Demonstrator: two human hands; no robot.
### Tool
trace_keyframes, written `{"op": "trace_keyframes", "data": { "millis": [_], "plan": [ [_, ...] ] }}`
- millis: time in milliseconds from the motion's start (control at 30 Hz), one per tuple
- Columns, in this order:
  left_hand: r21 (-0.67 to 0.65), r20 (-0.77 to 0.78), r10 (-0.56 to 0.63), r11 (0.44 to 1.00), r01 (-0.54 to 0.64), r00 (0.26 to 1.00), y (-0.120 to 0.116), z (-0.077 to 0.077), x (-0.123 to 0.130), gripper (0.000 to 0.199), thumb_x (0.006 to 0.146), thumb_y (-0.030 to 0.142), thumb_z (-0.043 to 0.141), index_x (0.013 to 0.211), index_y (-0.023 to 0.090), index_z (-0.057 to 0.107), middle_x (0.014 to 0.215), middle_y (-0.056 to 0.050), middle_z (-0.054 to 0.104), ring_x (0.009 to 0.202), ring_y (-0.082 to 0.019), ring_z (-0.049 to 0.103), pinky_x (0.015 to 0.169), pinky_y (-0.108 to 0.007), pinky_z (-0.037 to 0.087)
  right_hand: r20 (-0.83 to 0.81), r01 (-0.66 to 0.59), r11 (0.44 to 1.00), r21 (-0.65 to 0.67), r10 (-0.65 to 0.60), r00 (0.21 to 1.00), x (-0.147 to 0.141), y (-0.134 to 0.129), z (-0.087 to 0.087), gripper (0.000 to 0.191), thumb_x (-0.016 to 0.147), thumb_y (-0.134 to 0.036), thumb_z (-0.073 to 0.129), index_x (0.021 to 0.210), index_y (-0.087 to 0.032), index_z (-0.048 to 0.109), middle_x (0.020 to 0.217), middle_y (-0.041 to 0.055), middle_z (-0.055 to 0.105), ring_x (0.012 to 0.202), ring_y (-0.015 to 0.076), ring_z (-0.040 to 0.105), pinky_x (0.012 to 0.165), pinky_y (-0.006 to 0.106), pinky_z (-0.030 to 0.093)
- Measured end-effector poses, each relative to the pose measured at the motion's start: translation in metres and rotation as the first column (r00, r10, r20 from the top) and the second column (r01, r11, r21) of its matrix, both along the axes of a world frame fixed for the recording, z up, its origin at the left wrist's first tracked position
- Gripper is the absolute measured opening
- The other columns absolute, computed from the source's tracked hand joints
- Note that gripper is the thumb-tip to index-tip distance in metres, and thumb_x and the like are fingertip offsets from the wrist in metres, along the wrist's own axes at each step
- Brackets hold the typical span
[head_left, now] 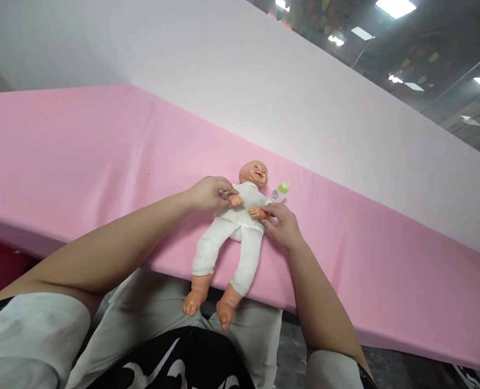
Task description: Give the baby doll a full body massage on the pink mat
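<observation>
A baby doll [240, 213] with a white cloth body lies on its back on the pink padded surface [329, 227]. Its head is toward the wall, and its feet hang over the front edge near my lap. My left hand [211, 193] is closed around the doll's arm on the left side, near its plastic hand. On the other side, my right hand [281, 222] grips the doll's other arm at the wrist. Both doll hands rest over its chest. A small clear bottle [280, 193] with a green cap lies beside the doll's shoulder, just beyond my right hand.
A white wall [224, 70] rises behind the pink surface. Above its slanted top edge, ceiling lights [395, 7] show, with colored leaf shapes. Something red [0, 265] stands below the surface at the left.
</observation>
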State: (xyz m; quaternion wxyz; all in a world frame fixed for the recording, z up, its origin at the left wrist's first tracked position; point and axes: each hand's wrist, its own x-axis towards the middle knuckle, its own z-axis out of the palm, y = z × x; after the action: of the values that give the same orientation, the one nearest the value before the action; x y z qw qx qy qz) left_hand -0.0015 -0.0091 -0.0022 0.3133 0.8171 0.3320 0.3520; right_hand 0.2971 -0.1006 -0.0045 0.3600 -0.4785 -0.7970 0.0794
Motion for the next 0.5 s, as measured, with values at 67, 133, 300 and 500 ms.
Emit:
{"op": "trace_keyframes", "data": {
  "millis": [67, 133, 300, 500],
  "plan": [
    [0.046, -0.063, -0.06, 0.997, 0.063, 0.996, 0.001, -0.001, 0.0, 0.036, 0.072, 0.04, 0.077, 0.105, 0.027, 0.085, 0.101, -0.004, 0.075, 0.093, -0.022, 0.071, 0.081, -0.031, 0.056, 0.1, -0.038, 0.999, 0.022, 0.035, 0.994, -0.002, 0.0, -0.002, 0.029, 0.088, -0.023, 0.072, 0.116, -0.029, 0.078, 0.121, 0.0048, 0.079, 0.113, 0.0278, 0.07, 0.107, 0.053, 0.054],
    [0.048, -0.084, -0.086, 0.995, 0.09, 0.993, 0.003, -0.004, 0.0, 0.037, 0.072, 0.038, 0.077, 0.106, 0.027, 0.085, 0.102, -0.005, 0.074, 0.093, -0.022, 0.071, 0.081, -0.031, 0.056, 0.102, -0.025, 0.999, 0.03, 0.022, 0.995, -0.001, 0.002, -0.006, 0.031, 0.089, -0.023, 0.072, 0.119, -0.03, 0.078, 0.122, 0.0039, 0.079, 0.114, 0.028, 0.07, 0.107, 0.053, 0.053],
    [-0.005, -0.013, 0.041, 0.999, -0.041, 0.999, 0.008, -0.01, -0.001, 0.042, 0.074, 0.044, 0.08, 0.113, 0.027, 0.083, 0.107, -0.004, 0.076, 0.092, -0.022, 0.07, 0.083, -0.032, 0.055, -0.19, 0.157, 0.986, -0.063, -0.167, 0.968, 0.006, 0.008, -0.012, 0.038, 0.085, -0.035, 0.08, 0.122, -0.028, 0.078, 0.117, 0.0058, 0.079, 0.101, 0.0254, 0.072, 0.094, 0.046, 0.059],
    [-0.192, 0.248, 0.319, 0.942, -0.276, 0.915, 0.027, -0.015, -0.014, 0.051, 0.082, 0.047, 0.074, 0.129, 0.025, 0.07, 0.112, -0.005, 0.076, 0.09, -0.02, 0.069, 0.08, -0.031, 0.055, -0.607, 0.311, 0.936, -0.166, -0.345, 0.716, 0.037, 0.021, -0.01, 0.065, 0.087, -0.043, 0.078, 0.145, -0.026, 0.056, 0.139, 0.0112, 0.071, 0.112, 0.0225, 0.072, 0.09, 0.038, 0.062]
  ]
}}
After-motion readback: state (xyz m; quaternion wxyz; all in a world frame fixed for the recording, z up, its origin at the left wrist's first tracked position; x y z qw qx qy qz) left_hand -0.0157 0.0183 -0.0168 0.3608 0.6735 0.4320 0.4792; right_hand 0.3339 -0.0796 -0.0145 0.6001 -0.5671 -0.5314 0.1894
